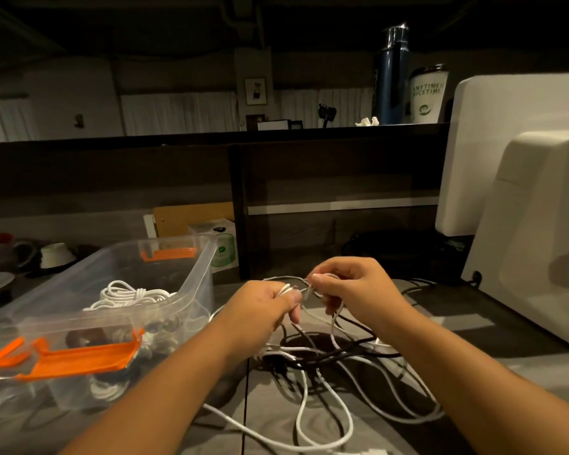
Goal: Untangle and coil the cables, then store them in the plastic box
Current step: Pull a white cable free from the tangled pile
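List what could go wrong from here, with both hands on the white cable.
1. The left hand and right hand pinch the white cable above the tangle. A black cable crosses it down there, so pulling up may tighten the knot.
2. The box sits close by the left hand; a swung strand could catch its rim.

I see white cables [329, 389] tangled with one black cable [352, 353] at lower centre. The plastic box [197, 284] at left is clear, its latches [79, 357] orange, a white coil [128, 295] inside. Upper right: a dark blue bottle [391, 87], a white cup [427, 93] lettered green.
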Tool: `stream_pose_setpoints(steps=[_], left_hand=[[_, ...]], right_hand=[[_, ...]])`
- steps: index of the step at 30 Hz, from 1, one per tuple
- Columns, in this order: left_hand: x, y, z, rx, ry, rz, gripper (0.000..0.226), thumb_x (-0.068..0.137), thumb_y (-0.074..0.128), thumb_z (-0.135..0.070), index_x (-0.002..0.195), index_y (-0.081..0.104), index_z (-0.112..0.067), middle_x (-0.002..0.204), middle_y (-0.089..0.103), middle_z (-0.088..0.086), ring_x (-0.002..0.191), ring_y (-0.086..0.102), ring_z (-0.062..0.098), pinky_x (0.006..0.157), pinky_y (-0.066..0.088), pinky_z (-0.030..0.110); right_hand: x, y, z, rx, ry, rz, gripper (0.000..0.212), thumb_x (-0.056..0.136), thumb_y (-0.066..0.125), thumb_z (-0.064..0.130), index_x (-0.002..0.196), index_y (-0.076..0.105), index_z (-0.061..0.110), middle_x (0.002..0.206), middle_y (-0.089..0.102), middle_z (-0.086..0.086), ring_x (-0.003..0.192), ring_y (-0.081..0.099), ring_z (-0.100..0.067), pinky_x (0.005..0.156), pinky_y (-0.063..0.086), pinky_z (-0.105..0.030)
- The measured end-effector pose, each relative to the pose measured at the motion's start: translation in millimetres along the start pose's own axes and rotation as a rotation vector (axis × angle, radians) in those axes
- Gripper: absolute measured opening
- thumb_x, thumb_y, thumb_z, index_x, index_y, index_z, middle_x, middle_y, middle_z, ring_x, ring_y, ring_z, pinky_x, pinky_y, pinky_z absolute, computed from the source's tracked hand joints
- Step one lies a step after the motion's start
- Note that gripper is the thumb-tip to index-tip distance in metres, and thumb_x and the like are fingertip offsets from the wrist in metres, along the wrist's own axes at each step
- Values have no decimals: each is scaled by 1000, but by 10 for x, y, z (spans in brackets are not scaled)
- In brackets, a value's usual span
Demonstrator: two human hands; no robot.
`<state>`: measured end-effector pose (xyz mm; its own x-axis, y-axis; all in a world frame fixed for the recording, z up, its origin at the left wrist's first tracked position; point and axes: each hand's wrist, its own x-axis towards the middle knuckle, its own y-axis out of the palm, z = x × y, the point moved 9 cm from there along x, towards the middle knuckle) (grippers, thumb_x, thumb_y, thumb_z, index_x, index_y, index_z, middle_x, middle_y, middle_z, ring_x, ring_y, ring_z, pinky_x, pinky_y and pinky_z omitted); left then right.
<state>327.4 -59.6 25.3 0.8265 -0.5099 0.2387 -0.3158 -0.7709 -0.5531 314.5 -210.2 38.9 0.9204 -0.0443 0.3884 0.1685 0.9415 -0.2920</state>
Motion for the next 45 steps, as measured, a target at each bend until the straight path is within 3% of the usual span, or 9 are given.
stream_pose_setpoints(steps=[8,15,20,24,26,30,34,39,45], left_hand=[[-11,-49,5,-534,-39,-7,36,100,47,-26,67,57,-13,50,30,0,45,23,11,42,24,20],[-44,-34,-174,-964,-4,41,35,95,47,-31,66,59,-14,52,23,-2,49,10,14,45,14,25],[-41,-107,-215,-1013,11,-7,34,96,46,-31,69,58,-14,51,24,-4,48,10,13,44,14,25],[-24,-87,-132,-983,-30,-55,37,104,41,-29,74,55,-12,52,22,-3,45,12,11,42,15,23],[-21,-85,-128,-1016,-31,-56,41,106,39,-31,74,57,-12,53,23,-3,43,15,10,41,16,23],[-27,-65,-173,-1048,-19,-44,40,104,40,-34,76,60,-11,54,25,-3,44,19,10,41,19,23],[-51,49,-196,-1103,-58,55,44,100,41,-43,85,61,-7,55,20,-3,45,16,10,41,20,22],[-109,200,-240,-1096,-106,202,66,91,42,-61,87,72,-3,58,22,-3,45,18,8,43,16,22],[-154,218,-292,-1112,-88,305,61,94,48,-58,89,71,-2,54,25,-4,45,19,8,40,22,20]], right_hand=[[57,-193,-385,117,248,-200,23,98,64,15,80,75,8,65,64,-4,51,49,-13,51,41,-27],[63,-97,-406,-649,234,-64,21,99,60,42,95,71,26,79,70,3,72,66,-14,66,57,-34],[49,-61,-294,-991,160,11,20,94,65,32,114,70,30,116,63,5,110,54,-19,93,50,-33],[1,69,155,-591,-147,-76,30,94,60,13,113,69,34,113,60,17,111,50,-2,92,44,-22],[-13,221,89,-249,-44,39,26,96,58,16,113,70,31,109,68,17,104,61,0,92,51,-26],[-65,489,-2,-217,3,228,24,104,53,27,96,74,19,84,71,5,82,65,-11,83,52,-33],[-14,336,-87,203,132,33,28,106,48,19,85,63,6,69,51,-6,56,49,-14,55,45,-29],[77,63,-296,-115,161,-68,31,101,58,33,81,72,14,55,45,3,49,37,-11,51,29,-31],[30,168,-153,-295,63,-34,24,100,59,37,84,75,26,73,70,-4,71,64,-27,64,50,-45]])
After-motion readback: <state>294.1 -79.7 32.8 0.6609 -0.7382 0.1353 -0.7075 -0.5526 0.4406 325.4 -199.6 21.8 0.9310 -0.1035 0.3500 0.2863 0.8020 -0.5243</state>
